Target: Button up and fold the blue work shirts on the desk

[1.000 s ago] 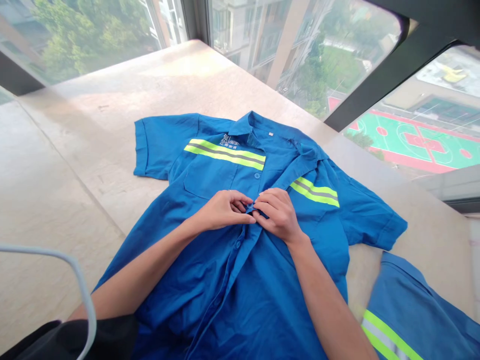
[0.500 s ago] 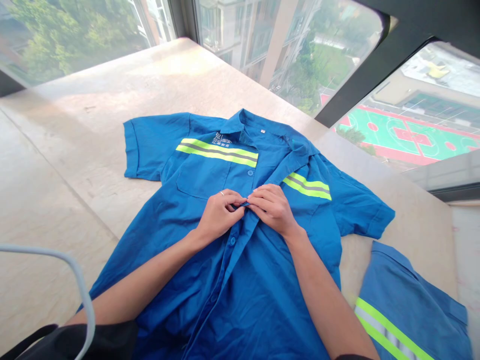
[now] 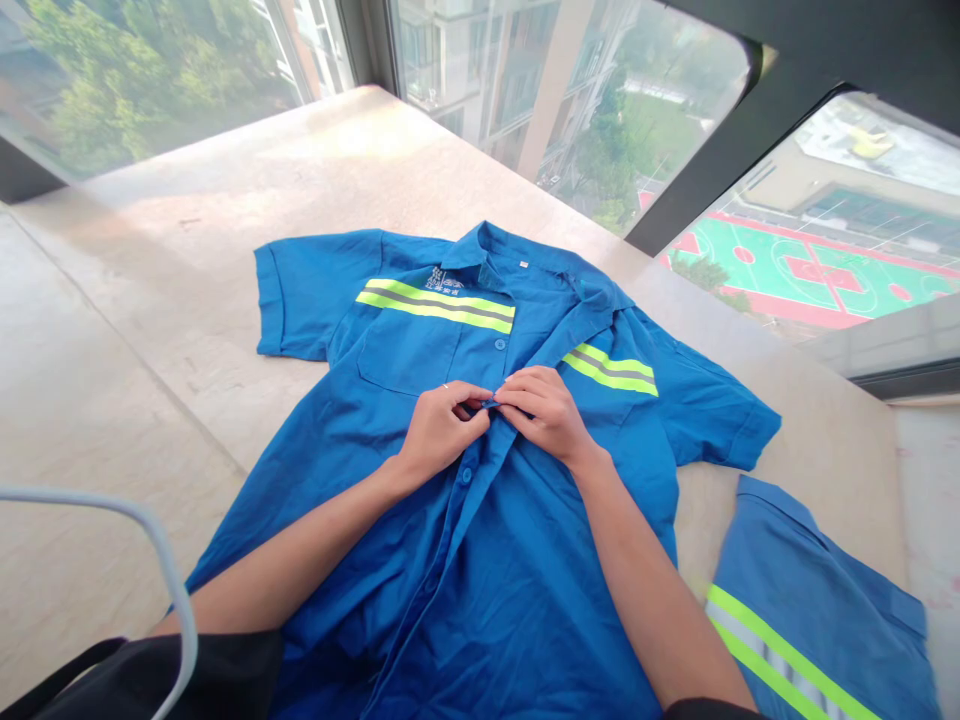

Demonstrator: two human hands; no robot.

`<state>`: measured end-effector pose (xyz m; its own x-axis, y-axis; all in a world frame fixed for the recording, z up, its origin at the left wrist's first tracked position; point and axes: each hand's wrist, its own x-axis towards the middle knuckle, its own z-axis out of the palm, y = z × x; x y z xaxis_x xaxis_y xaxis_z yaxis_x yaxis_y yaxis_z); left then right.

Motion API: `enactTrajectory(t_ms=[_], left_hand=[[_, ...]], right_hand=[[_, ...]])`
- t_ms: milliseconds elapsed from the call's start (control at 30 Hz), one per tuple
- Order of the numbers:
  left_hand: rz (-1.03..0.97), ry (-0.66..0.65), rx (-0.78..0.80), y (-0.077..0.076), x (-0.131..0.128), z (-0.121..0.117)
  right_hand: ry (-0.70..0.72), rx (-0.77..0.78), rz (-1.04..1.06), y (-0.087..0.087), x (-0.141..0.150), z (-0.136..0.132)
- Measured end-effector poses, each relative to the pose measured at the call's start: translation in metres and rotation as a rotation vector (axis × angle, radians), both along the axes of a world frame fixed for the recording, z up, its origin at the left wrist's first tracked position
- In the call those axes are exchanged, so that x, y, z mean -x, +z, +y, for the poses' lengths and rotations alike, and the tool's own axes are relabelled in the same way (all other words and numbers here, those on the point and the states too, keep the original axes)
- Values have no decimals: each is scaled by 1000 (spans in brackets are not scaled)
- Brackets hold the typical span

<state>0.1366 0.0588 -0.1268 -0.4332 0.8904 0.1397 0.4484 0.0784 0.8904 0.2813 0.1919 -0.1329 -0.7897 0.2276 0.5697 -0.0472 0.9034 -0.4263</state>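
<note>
A blue short-sleeved work shirt [image 3: 585, 560] with yellow-green and grey reflective strips lies spread out, collar away from me. My left hand [image 3: 442, 425] pinches the shirt's front edge at mid-chest between thumb and fingers. Fingertips touching it, my right hand [image 3: 546, 412] pinches the overlapping front edge at the same spot. A bit of folded cloth shows between the fingertips; whatever button is there is mostly hidden. One button [image 3: 500, 344] shows above my hands, and another button [image 3: 466, 475] sits just below them. The front lies partly open at the neck.
A second blue garment [image 3: 817, 580] with reflective strips lies at the lower right. The pale stone ledge [image 3: 187, 280] runs under both, with windows and dark frames [image 3: 690, 170] behind. A white cable [image 3: 161, 560] loops at the lower left.
The camera view has shifted slightly. My fingertips have drawn closer together on the shirt's front edge, and the button seen between them a second ago is now mostly covered.
</note>
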Motion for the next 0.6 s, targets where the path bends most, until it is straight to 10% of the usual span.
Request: enactTrajectory(t_ms=[600], left_hand=[[-189, 31, 76, 7, 0, 1]], right_hand=[[-147, 41, -47, -2, 2, 0]])
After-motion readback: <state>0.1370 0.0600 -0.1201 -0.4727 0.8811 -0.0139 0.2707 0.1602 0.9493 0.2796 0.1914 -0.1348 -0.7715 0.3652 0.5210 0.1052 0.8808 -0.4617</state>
